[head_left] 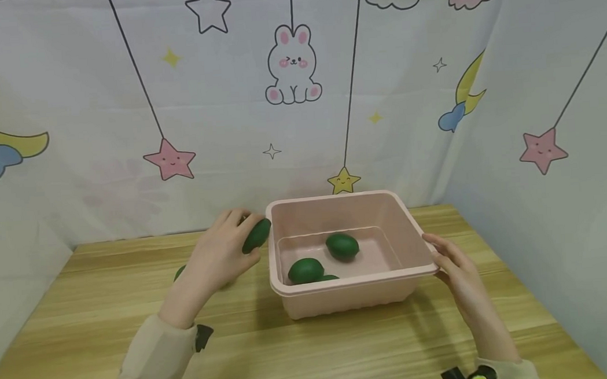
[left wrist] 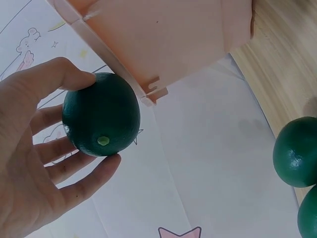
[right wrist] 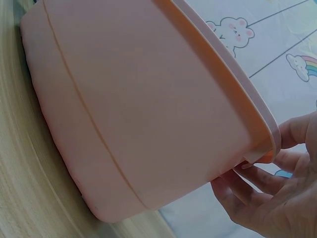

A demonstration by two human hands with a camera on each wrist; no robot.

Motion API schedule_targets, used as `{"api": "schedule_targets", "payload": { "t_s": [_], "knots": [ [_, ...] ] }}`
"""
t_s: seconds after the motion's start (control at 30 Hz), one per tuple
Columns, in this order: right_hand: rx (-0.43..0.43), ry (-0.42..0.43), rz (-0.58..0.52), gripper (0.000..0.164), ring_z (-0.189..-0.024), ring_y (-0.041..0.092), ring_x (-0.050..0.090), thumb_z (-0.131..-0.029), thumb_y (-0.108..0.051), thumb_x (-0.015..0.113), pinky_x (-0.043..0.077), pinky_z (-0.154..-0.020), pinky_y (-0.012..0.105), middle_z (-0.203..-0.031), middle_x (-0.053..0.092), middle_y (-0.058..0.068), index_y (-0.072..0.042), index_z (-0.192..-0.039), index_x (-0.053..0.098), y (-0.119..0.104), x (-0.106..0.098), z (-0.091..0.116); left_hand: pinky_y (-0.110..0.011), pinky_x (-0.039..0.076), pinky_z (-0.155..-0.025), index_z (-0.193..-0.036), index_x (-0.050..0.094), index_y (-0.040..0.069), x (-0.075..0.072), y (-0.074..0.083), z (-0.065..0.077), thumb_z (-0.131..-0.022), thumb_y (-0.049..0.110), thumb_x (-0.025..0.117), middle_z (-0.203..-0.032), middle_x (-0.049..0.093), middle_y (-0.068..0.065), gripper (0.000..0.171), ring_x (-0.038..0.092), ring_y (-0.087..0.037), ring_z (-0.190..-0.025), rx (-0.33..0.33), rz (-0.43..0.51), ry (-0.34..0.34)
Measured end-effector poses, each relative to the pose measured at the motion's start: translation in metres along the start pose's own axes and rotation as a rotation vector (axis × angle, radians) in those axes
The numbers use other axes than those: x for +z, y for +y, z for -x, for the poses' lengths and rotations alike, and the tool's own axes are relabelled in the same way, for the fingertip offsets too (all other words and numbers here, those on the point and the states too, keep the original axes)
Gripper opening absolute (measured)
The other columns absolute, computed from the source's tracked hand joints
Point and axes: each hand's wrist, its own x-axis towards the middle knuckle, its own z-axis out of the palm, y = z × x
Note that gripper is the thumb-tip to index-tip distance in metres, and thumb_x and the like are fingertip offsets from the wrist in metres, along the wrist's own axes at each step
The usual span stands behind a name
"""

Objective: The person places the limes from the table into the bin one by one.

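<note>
My left hand (head_left: pixel 222 246) holds a smooth, oval dark green fruit (head_left: pixel 257 236) between thumb and fingers, just outside the left rim of a pink plastic box (head_left: pixel 354 296). In the left wrist view, the held fruit (left wrist: pixel 101 114) shows a pale stem spot and overlaps the box edge. Inside the box lie three similar fruits; one (head_left: pixel 342 246) is toward the back, another (head_left: pixel 305 270) at front left, and the third is mostly hidden by the front wall. With thumb above and fingers below, my right hand (right wrist: pixel 282 183) grips the box's right rim (right wrist: pixel 271 131).
Behind my left forearm, part of another green fruit (head_left: pixel 180 272) shows on the wooden table (head_left: pixel 293 358). Two green fruits (left wrist: pixel 295 151) appear at the right of the left wrist view. A printed white curtain (head_left: pixel 225 101) hangs along the table's back and right.
</note>
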Motion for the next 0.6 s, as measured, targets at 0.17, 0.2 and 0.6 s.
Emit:
{"api": "schedule_targets", "payload": {
  "t_s": [0.17,0.2,0.6],
  "knots": [
    [-0.004,0.004,-0.011,0.047,-0.104,-0.001,0.056,-0.101,-0.029,0.047,0.046,-0.084,0.017,-0.117,0.058,-0.017,-0.007,-0.142,0.042,0.0,0.0,0.0,-0.043,0.054,-0.079,-0.127,0.056,0.014,-0.002,0.003,-0.006,-0.077,0.018,0.073,-0.12,0.056,-0.011,0.053,0.051,-0.027,-0.108,0.001,0.018,-0.014],
    [-0.006,0.004,-0.014,0.046,-0.103,-0.001,0.056,-0.101,-0.028,0.047,0.045,-0.083,0.017,-0.117,0.058,-0.018,-0.007,-0.142,0.043,0.001,0.0,0.0,-0.044,0.054,-0.079,-0.127,0.056,0.014,-0.002,0.004,-0.007,-0.078,0.018,0.073,-0.12,0.056,-0.011,0.052,0.051,-0.027,-0.108,0.003,0.02,-0.016],
    [-0.003,0.004,-0.016,0.046,-0.103,-0.002,0.056,-0.101,-0.028,0.047,0.046,-0.083,0.017,-0.117,0.057,-0.019,-0.007,-0.142,0.043,0.0,0.0,-0.001,-0.044,0.054,-0.082,-0.127,0.056,0.012,-0.004,0.007,-0.028,-0.079,0.018,0.073,-0.12,0.057,-0.013,0.052,0.052,-0.028,-0.11,0.05,0.015,0.001]
  ]
}}
